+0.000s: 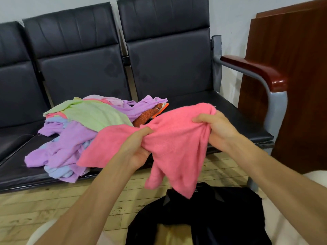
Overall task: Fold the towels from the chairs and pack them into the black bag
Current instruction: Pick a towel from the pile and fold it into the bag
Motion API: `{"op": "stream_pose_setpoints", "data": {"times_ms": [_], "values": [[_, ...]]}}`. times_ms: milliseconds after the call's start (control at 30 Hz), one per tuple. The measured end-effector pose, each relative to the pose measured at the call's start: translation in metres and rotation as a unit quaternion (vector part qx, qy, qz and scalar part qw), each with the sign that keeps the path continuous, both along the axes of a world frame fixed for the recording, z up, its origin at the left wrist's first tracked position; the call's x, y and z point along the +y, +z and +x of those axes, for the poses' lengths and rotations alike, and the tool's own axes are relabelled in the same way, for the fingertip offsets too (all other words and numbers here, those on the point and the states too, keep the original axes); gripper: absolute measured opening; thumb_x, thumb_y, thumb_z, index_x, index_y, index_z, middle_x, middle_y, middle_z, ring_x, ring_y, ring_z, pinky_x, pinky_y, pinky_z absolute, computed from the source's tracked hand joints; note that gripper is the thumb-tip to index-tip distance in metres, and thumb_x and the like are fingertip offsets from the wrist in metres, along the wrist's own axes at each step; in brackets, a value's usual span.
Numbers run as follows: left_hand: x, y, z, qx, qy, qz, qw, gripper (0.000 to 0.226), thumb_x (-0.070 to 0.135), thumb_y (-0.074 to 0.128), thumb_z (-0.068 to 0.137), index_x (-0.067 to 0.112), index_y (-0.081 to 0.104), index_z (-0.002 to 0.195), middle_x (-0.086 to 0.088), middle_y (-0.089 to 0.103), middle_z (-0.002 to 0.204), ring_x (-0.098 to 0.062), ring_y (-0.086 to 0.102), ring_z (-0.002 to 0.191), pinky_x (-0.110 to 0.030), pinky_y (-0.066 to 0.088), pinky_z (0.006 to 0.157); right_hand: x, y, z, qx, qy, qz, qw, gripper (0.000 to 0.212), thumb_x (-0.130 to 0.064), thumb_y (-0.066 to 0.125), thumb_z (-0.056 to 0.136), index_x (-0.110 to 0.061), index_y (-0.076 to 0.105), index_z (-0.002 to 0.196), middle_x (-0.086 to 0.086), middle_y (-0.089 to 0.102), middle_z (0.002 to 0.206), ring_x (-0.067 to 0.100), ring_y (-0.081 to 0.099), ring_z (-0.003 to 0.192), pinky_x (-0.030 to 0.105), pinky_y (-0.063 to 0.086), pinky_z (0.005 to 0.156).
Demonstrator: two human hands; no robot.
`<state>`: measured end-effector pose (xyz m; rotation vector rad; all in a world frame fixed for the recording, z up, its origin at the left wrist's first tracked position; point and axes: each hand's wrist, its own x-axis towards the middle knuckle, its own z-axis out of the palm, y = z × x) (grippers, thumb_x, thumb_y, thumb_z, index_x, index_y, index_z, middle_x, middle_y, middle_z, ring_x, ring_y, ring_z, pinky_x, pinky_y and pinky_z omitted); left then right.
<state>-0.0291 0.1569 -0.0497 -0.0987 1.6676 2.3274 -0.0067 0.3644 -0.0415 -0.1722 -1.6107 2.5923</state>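
Above the black bag, in front of the chairs, we are holding the pink towel bunched between both hands. The left hand is gripping a gathered fold near the towel's middle, with its fingers curled round the cloth. The right hand is pinching the upper right edge, thumb on top and fingers tucked under. The towel is hanging crumpled, with its lower corner dangling just over the bag.

Judgement: we are only starting this fold, since nothing is lying flat yet. To do it well, we are looking for two neighbouring corners, one per hand. We are then letting the cloth drop open under its own weight before doubling it. Gripping mid-cloth, as the left hand is doing, is likely trapping wrinkles in the fold.

Surroundings: the pile of towels is sprawling over the seats. It is showing purple and blue pieces, with a green towel on top and an orange towel at the back. The pink towel's left flap is reaching over the pile's near edge, so it is risking a snag when pulled. The bag is slumping, and we cannot tell how wide its mouth is standing. The armrest is sitting well apart on the right.
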Motion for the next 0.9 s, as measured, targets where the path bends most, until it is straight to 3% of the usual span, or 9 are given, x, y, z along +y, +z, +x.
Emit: {"op": "stream_pose_setpoints", "data": {"times_ms": [133, 233, 400, 500, 633, 700, 767, 833, 900], "values": [[0.008, -0.003, 0.004, -0.110, -0.017, 0.045, 0.993, 0.013, 0.005, 0.055, 0.085, 0.006, 0.064, 0.077, -0.004, 0.060, 0.059, -0.012, 0.056, 0.050, -0.025, 0.050, 0.053, 0.008, 0.006, 0.000, 0.010, -0.037, 0.084, 0.996, 0.034, 0.018, 0.061, 0.076, -0.010, 0.065, 0.095, 0.008, 0.068, 0.099, 0.024, 0.066, 0.097, 0.037, 0.056, 0.086], [0.007, -0.009, 0.000, -0.163, 0.006, 0.058, 0.985, 0.005, 0.012, 0.060, 0.085, 0.009, 0.064, 0.087, -0.004, 0.063, 0.066, -0.014, 0.059, 0.057, -0.025, 0.051, 0.056, 0.009, 0.004, 0.001, -0.005, -0.052, 0.110, 0.993, 0.036, 0.018, 0.060, 0.076, -0.012, 0.064, 0.094, 0.008, 0.067, 0.102, 0.024, 0.065, 0.098, 0.038, 0.055, 0.088], [0.002, -0.012, -0.006, -0.165, -0.045, 0.101, 0.980, 0.034, 0.015, 0.061, 0.081, 0.012, 0.068, 0.115, 0.001, 0.065, 0.100, -0.011, 0.062, 0.070, -0.023, 0.053, 0.066, 0.017, 0.001, -0.001, -0.024, -0.066, 0.109, 0.992, 0.039, 0.019, 0.054, 0.072, -0.007, 0.064, 0.098, 0.014, 0.066, 0.104, 0.028, 0.064, 0.099, 0.041, 0.053, 0.088], [0.003, -0.012, -0.010, -0.161, -0.026, 0.055, 0.985, 0.035, 0.026, 0.062, 0.085, 0.015, 0.064, 0.118, -0.003, 0.067, 0.106, -0.017, 0.064, 0.085, -0.031, 0.054, 0.073, 0.018, 0.001, -0.001, -0.034, -0.047, 0.077, 0.995, 0.038, 0.016, 0.049, 0.071, -0.003, 0.065, 0.100, 0.017, 0.066, 0.107, 0.028, 0.063, 0.099, 0.040, 0.052, 0.088], [0.002, -0.009, -0.010, -0.176, 0.016, 0.032, 0.984, 0.050, 0.053, 0.044, 0.095, 0.016, 0.060, 0.124, -0.007, 0.067, 0.116, -0.023, 0.064, 0.101, -0.036, 0.052, 0.078, 0.016, 0.000, 0.007, -0.018, -0.008, 0.031, 0.999, 0.044, 0.017, 0.035, 0.068, -0.002, 0.062, 0.099, 0.011, 0.064, 0.101, 0.024, 0.062, 0.096, 0.033, 0.052, 0.077], [-0.001, -0.007, -0.011, -0.180, 0.035, 0.056, 0.981, 0.056, 0.056, 0.035, 0.097, 0.014, 0.059, 0.125, -0.007, 0.066, 0.118, -0.022, 0.062, 0.105, -0.036, 0.050, 0.081, 0.013, -0.003, 0.009, -0.019, 0.004, 0.006, 1.000, 0.050, 0.014, 0.034, 0.070, 0.003, 0.060, 0.112, 0.013, 0.065, 0.111, 0.027, 0.063, 0.104, 0.034, 0.053, 0.078], [-0.007, -0.003, -0.011, -0.161, 0.055, 0.096, 0.981, 0.056, 0.055, 0.027, 0.098, 0.014, 0.060, 0.119, -0.007, 0.067, 0.108, -0.020, 0.063, 0.093, -0.032, 0.050, 0.076, 0.009, -0.006, 0.011, -0.028, 0.012, -0.033, 0.999, 0.048, 0.006, 0.038, 0.078, 0.005, 0.058, 0.122, 0.016, 0.064, 0.120, 0.029, 0.061, 0.111, 0.036, 0.052, 0.084], [-0.011, 0.005, -0.016, -0.160, 0.083, 0.104, 0.978, 0.044, 0.044, 0.025, 0.102, 0.016, 0.057, 0.092, -0.008, 0.064, 0.079, -0.009, 0.061, 0.064, -0.021, 0.047, 0.057, 0.005, -0.008, 0.011, -0.023, 0.014, -0.056, 0.998, 0.034, -0.006, 0.045, 0.089, 0.002, 0.062, 0.117, 0.014, 0.069, 0.112, 0.027, 0.064, 0.105, 0.035, 0.051, 0.084], [-0.016, 0.018, -0.015, -0.175, 0.170, 0.040, 0.969, 0.036, 0.020, 0.030, 0.102, 0.022, 0.033, 0.067, -0.003, 0.040, 0.059, -0.001, 0.038, 0.039, -0.012, 0.029, 0.040, 0.003, -0.009, 0.011, -0.026, 0.014, -0.038, 0.999, 0.024, -0.017, 0.052, 0.093, -0.004, 0.069, 0.103, 0.008, 0.072, 0.096, 0.019, 0.068, 0.090, 0.029, 0.053, 0.075]]}}
